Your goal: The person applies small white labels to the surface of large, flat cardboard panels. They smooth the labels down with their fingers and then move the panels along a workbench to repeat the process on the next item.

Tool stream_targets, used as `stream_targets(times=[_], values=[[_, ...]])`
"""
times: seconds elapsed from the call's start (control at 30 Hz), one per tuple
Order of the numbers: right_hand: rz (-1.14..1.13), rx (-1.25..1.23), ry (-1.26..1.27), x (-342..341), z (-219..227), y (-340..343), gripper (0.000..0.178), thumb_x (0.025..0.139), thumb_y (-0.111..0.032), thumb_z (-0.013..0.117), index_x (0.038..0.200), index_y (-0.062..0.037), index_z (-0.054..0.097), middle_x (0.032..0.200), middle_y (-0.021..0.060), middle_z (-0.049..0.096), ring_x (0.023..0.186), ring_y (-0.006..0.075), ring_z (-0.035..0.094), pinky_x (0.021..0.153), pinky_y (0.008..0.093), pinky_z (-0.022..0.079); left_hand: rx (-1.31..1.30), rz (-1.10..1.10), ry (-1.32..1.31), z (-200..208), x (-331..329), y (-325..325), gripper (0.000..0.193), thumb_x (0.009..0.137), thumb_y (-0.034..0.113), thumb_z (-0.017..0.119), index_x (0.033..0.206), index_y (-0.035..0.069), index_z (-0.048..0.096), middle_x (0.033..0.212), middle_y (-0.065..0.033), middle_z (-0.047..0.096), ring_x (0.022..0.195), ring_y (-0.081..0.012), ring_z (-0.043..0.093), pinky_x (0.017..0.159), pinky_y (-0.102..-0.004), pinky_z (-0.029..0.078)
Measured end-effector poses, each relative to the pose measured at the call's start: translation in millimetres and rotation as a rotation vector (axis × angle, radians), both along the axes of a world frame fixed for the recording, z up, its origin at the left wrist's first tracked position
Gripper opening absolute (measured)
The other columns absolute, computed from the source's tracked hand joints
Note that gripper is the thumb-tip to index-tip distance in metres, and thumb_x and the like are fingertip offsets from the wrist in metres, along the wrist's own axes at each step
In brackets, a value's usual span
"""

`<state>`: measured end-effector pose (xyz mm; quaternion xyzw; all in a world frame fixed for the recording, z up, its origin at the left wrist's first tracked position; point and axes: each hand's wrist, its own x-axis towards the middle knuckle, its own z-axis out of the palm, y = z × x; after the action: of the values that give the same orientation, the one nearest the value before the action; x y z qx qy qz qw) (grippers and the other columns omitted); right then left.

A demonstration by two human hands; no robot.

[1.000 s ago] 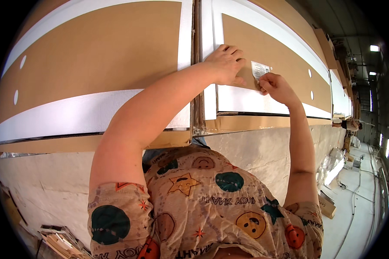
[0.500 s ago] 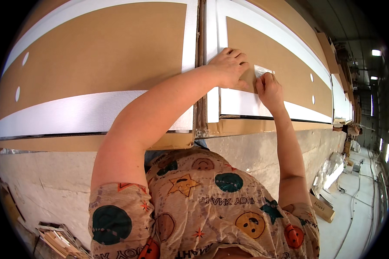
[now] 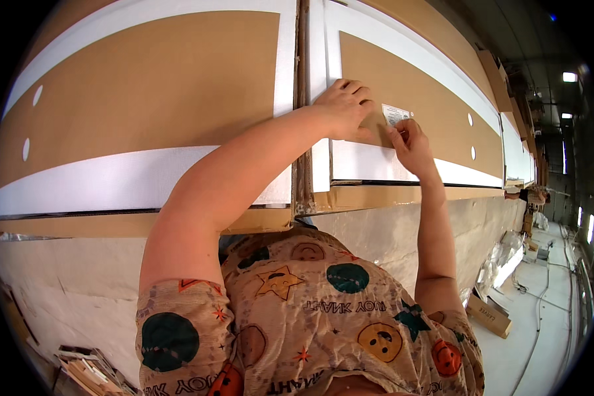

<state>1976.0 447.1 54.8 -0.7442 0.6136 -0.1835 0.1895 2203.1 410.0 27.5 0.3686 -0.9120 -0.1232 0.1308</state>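
Observation:
A brown cardboard sheet [image 3: 435, 112] lies on the white foam [image 3: 369, 157] in the right-hand carton. On the sheet is a small white printed label [image 3: 394, 113]. My left hand [image 3: 344, 109] rests on the sheet's left end, fingers slightly bent and thumb apart, holding nothing. Just right of it, my right hand [image 3: 412, 144] has its thumb and forefinger pinched at the label's lower edge. These fingers cover the label's near corner, so how much of it is lifted cannot be seen.
To the left stands a second carton with a brown cardboard sheet [image 3: 171, 79] framed in white foam. A narrow gap [image 3: 302, 165] divides the cartons. A small cardboard box [image 3: 488, 315] and clear plastic wrap [image 3: 505, 261] lie on the floor at right. Wooden scraps [image 3: 96, 369] lie lower left.
My right hand has shifted slightly down, uncovering more of the label. The left hand stays on the sheet; the whole view has moved a little.

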Motion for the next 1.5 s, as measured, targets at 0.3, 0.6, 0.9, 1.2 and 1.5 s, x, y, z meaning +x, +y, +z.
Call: stream_targets(times=[0.3,0.6,0.9,1.2,1.5], values=[[-0.024,0.073,0.031,7,2,-24,0.027,0.085,-0.023,0.068,0.084,0.0012,0.057,0.072,0.0112,0.058,0.061,0.0204,0.055,0.058,0.0327,0.047,-0.07,0.026,0.089,-8,-4,0,0.068,0.083,0.057,0.054,0.128,0.006,0.052,0.135,-0.0108,0.044,0.134,-0.025,0.029,0.11,-0.0386,0.02],[0.031,-0.448,0.321,15,-27,-18,0.017,0.085,-0.015,0.06,0.077,-0.0037,0.049,0.069,0.0148,0.057,0.064,0.0354,0.058,0.057,0.0445,0.048,0.017,0.011,0.012,3,-1,2,0.071,0.086,0.058,0.051,0.134,0.007,0.046,0.143,-0.0107,0.037,0.138,-0.025,0.023,0.113,-0.0386,0.018],[-0.085,-0.514,0.284,13,-35,-12,0.017,0.085,-0.014,0.061,0.077,-0.0037,0.049,0.071,0.0158,0.057,0.064,0.037,0.057,0.057,0.0458,0.047,-0.009,0.01,0.041,-1,-1,-1,0.071,0.086,0.059,0.052,0.135,0.008,0.046,0.143,-0.0113,0.037,0.137,-0.0255,0.025,0.113,-0.0393,0.019],[-0.075,-0.052,-0.249,1,5,-23,0.023,0.088,-0.023,0.067,0.093,-0.0003,0.063,0.071,0.0064,0.061,0.063,0.0113,0.056,0.057,0.0274,0.047,0.049,0.001,-0.035,8,0,2,0.071,0.088,0.058,0.05,0.135,0.007,0.045,0.144,-0.013,0.035,0.138,-0.0265,0.022,0.114,-0.0399,0.017],[0.042,-0.123,0.144,15,-2,-41,0.023,0.087,-0.019,0.063,0.075,-0.0004,0.056,0.069,0.0149,0.061,0.062,0.0304,0.059,0.059,0.0388,0.047,0.035,-0.005,-0.027,7,-1,1,0.07,0.088,0.057,0.051,0.134,0.006,0.047,0.144,-0.0134,0.036,0.138,-0.0264,0.023,0.113,-0.0397,0.017]])
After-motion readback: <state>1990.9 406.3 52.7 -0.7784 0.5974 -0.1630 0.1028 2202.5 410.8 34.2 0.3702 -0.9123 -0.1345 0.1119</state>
